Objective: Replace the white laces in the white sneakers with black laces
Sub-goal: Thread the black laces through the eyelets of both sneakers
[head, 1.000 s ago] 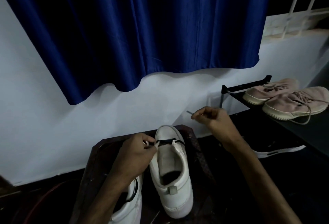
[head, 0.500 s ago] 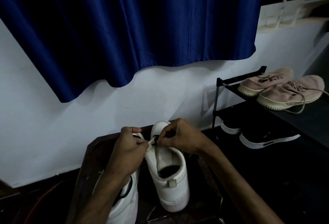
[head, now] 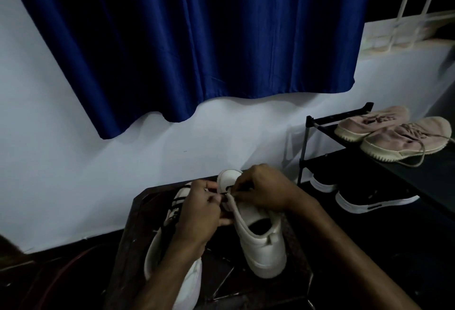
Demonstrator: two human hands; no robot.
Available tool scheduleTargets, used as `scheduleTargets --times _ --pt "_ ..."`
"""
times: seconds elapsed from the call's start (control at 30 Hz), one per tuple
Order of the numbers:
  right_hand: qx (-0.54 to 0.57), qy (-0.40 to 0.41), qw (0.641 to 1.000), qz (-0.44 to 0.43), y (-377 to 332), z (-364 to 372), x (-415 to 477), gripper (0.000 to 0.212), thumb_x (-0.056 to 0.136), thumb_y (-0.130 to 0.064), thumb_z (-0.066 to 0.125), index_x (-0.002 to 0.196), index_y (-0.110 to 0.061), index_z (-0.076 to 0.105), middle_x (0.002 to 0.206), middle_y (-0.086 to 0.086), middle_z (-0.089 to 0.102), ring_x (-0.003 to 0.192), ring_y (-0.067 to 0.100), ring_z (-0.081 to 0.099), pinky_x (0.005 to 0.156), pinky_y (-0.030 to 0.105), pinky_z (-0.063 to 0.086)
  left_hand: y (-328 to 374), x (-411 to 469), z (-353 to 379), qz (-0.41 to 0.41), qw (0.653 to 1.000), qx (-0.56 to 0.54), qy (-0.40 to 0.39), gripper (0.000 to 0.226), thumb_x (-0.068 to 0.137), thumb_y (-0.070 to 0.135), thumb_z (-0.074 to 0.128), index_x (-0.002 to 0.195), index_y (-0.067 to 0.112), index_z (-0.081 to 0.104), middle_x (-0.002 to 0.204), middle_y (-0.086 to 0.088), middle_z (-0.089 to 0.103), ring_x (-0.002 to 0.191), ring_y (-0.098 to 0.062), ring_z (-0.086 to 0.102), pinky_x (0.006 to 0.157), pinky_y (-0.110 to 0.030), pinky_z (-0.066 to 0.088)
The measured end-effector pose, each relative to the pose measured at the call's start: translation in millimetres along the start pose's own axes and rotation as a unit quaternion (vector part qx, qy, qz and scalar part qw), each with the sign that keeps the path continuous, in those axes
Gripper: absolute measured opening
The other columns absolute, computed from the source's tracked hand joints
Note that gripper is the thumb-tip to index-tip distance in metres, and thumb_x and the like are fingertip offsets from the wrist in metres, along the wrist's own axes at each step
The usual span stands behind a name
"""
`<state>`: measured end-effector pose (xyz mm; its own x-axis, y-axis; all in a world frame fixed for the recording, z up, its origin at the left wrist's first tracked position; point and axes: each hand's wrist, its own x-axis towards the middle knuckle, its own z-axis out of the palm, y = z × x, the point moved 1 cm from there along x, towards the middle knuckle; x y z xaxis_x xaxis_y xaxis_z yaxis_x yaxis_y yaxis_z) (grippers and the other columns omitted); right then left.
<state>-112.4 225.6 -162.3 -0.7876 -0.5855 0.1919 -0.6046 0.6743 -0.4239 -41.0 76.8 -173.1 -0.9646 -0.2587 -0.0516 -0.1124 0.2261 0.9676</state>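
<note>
Two white sneakers stand on a dark wooden table (head: pixel 138 213). The right sneaker (head: pixel 263 243) points its toe at the wall, and a short run of black lace (head: pixel 227 188) shows near its toe. My right hand (head: pixel 263 187) lies over its front and pinches the black lace at the eyelets. My left hand (head: pixel 199 213) grips the left edge of that sneaker's upper beside the tongue. The left sneaker (head: pixel 170 250) carries black lacing and is partly hidden under my left forearm.
A black shoe rack (head: pixel 310 122) stands at the right, with a pair of pink sneakers (head: pixel 394 132) on top and black shoes with white soles (head: pixel 369 199) below. A blue curtain (head: pixel 197 38) hangs on the white wall behind. A white window grille (head: pixel 413 1) is upper right.
My right hand came down from a raised pull to the right, back onto the sneaker's front. My left hand stayed at the sneaker's left edge.
</note>
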Motion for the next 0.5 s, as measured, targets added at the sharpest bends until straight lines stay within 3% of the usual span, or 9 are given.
scheduleTargets --times 0.1,0.17,0.23,0.3,0.4,0.5 --pt "0.028 0.004 1.0 0.003 6 4 -9 0.02 0.081 -0.037 0.062 0.09 -0.024 0.076 0.092 -0.003 0.071 0.084 0.017 0.065 0.073 0.029 0.048 -7 8 4 0.066 0.991 0.112 0.033 0.026 0.082 -0.003 0.064 0.09 0.019 0.054 0.069 0.005 0.064 0.072 -0.02 0.068 0.064 -0.045 0.059" --pt "0.022 0.025 0.999 -0.001 5 10 -14 0.023 0.08 -0.032 0.057 0.088 -0.02 0.076 0.091 0.001 0.071 0.084 0.021 0.064 0.077 0.035 0.049 -4 7 9 0.092 0.984 0.145 0.052 0.024 0.077 0.0 0.069 0.085 0.018 0.055 0.059 0.01 0.058 0.067 -0.017 0.063 0.064 -0.034 0.056" --pt "0.044 0.095 0.994 0.022 2 12 -22 0.023 0.085 -0.032 0.058 0.09 -0.017 0.074 0.095 0.002 0.066 0.089 0.021 0.06 0.085 0.038 0.047 1 3 12 0.116 0.977 0.162 0.075 0.023 0.076 0.003 0.068 0.084 0.019 0.054 0.06 0.011 0.056 0.068 -0.017 0.06 0.06 -0.024 0.046" --pt "0.057 0.179 0.979 0.074 -8 9 -34 0.035 0.087 -0.053 0.051 0.091 -0.024 0.069 0.1 -0.006 0.056 0.096 0.018 0.053 0.086 0.035 0.043 2 0 12 0.13 0.975 0.162 0.08 0.023 0.075 0.01 0.069 0.087 0.021 0.052 0.066 0.008 0.059 0.073 -0.02 0.061 0.065 -0.033 0.046" --pt "-0.025 0.139 0.984 0.104 -24 16 -47 0.056 0.08 -0.075 0.036 0.081 -0.026 0.061 0.094 -0.011 0.045 0.095 0.016 0.048 0.083 0.035 0.042 4 -5 8 0.137 0.974 0.169 0.069 0.024 0.075 0.014 0.065 0.092 0.023 0.05 0.071 0.005 0.061 0.079 -0.023 0.061 0.067 -0.04 0.047" --pt "-0.02 0.156 0.981 0.113 -22 25 -50 0.047 0.081 -0.067 0.042 0.075 -0.024 0.062 0.094 -0.009 0.047 0.093 0.018 0.049 0.081 0.039 0.043 7 -6 -7 0.16 0.969 0.171 0.08 0.027 0.076 0.006 0.058 0.089 0.026 0.046 0.07 0.005 0.062 0.076 -0.019 0.062 0.067 -0.041 0.049"
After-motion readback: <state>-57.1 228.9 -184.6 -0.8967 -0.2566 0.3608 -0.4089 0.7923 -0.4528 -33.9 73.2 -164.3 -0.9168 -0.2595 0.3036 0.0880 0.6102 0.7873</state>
